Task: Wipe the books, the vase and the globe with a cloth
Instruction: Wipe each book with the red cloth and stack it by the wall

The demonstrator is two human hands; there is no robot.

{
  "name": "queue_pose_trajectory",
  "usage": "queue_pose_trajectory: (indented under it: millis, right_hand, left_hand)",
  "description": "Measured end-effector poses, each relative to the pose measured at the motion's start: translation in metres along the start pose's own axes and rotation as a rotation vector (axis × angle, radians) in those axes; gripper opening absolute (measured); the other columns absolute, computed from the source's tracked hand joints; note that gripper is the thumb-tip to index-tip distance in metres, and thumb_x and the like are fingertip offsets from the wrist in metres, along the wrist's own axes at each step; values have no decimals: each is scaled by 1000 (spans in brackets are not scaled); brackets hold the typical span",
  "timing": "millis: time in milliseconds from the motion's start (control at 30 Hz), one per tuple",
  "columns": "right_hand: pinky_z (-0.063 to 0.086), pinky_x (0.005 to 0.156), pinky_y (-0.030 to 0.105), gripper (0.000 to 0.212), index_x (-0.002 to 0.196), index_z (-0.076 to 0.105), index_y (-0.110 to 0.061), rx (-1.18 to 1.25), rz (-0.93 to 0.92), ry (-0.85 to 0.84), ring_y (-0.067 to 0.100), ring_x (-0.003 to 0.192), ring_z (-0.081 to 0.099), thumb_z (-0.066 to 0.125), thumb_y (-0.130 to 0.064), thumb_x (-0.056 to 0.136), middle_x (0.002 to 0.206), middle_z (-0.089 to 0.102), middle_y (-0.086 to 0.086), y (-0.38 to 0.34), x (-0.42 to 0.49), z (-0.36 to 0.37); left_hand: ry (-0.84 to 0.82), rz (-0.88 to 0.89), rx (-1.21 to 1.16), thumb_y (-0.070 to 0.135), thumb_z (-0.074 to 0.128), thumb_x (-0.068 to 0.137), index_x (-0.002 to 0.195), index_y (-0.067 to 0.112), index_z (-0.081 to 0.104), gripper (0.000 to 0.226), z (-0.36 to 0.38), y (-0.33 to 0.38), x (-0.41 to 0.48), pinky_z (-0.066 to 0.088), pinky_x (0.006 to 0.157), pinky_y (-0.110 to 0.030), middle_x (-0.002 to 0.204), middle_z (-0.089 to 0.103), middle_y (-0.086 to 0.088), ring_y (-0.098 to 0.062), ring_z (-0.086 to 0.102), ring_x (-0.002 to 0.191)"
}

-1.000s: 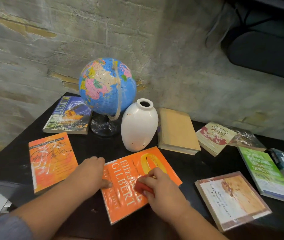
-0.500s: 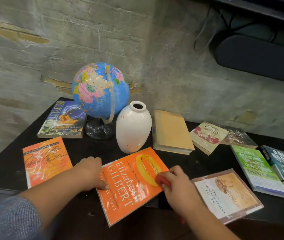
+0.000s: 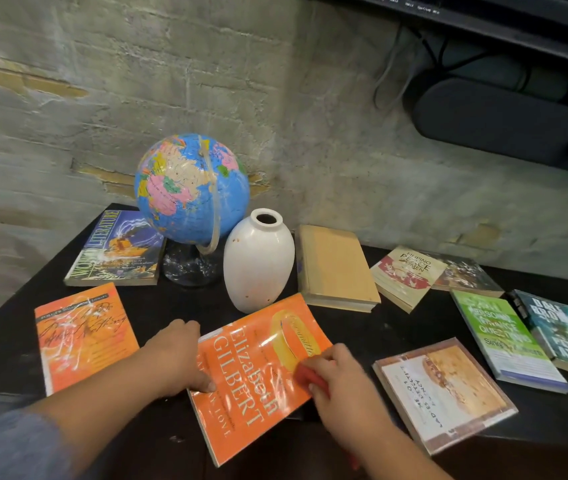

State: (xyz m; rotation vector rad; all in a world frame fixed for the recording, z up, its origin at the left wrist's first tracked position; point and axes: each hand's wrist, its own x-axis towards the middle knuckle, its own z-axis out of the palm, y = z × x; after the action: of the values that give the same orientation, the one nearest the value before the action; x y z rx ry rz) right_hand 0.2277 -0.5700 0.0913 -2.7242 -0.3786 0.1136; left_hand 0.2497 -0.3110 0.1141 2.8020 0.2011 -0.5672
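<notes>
A rough grey brick wall [image 3: 206,81] stands behind, with some patches where the paint is gone and a yellowish layer shows. Against it stands a black table [image 3: 171,299]. At the upper right a dark oblong box [image 3: 504,123] hangs under a dark shelf edge [image 3: 483,15], with thin cables [image 3: 389,74] beside it.

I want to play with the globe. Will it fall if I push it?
It might tip: the globe is a big ball on a small stand. Pushed sideways it would probably spin. The vase close beside could get knocked.
</notes>
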Motion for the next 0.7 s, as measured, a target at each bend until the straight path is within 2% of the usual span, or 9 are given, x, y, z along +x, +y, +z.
queue_pose_trajectory:
  millis: [67,133,233,333,400,500,567,633,700]
  right_hand:
    - [34,99,15,29,125,58,-42,60,-119,-53,-1,114,40,55,-35,97,124,38,-23,-18,-1,6]
    - [34,103,17,31,128,57,-41,86,-158,-38,-2,118,38,53,-35,98,128,37,-23,-24,8,10]
    - [38,99,21,28,122,59,-41,171,2,151,2,118,42,56,-29,96,126,37,-20,-15,34,11]
    - [41,98,27,30,124,55,-35,380,248,358,9,120,47,57,-26,96,129,36,-13,-15,55,5]
    - [38,104,27,31,125,52,-38,447,189,400,1,116,42,57,-26,97,131,33,-17,-29,56,3]
    - [32,102,13,32,122,59,-41,300,-211,248,-7,114,39,59,-23,95,124,31,-27,-66,43,-2]
    - [37,101,18,34,124,60,-39,113,-427,87,0,116,40,57,-24,94,125,38,-20,-85,38,-3]
    - [45,96,28,31,121,62,-39,35,-411,24,9,112,44,55,-26,93,121,42,-14,-89,42,-11]
    - [47,93,31,27,115,64,-40,-18,-289,2,11,111,47,55,-27,94,120,42,-13,-78,53,-24]
  left_hand:
    - [56,20,-77,42,83,67,125,26,40,74,6,2,-10,49,86,-26,120,48,6,-13,53,108]
    - [124,63,-156,37,80,72,114,31,39,59,13,2,-21,48,77,-21,112,49,10,-9,55,100]
    - [222,139,-227,32,70,83,103,33,38,37,23,2,-36,49,77,-20,106,48,14,-3,54,90]
    - [287,164,-274,31,67,85,99,37,37,33,30,3,-45,49,79,-21,104,44,17,0,52,88]
    - [326,177,-277,33,67,85,94,39,35,35,31,4,-49,48,77,-21,101,42,19,1,50,86]
    - [368,222,-262,33,66,84,90,38,33,35,32,7,-52,46,74,-21,97,40,19,-1,48,85]
    - [391,265,-269,32,66,84,93,38,33,34,33,7,-53,44,74,-21,96,39,19,-2,46,87]
    - [404,273,-263,33,65,85,93,37,33,33,33,9,-55,42,71,-21,95,38,19,-2,44,88]
    - [407,256,-237,37,62,87,92,36,32,30,34,12,-58,38,67,-19,93,35,19,-4,43,89]
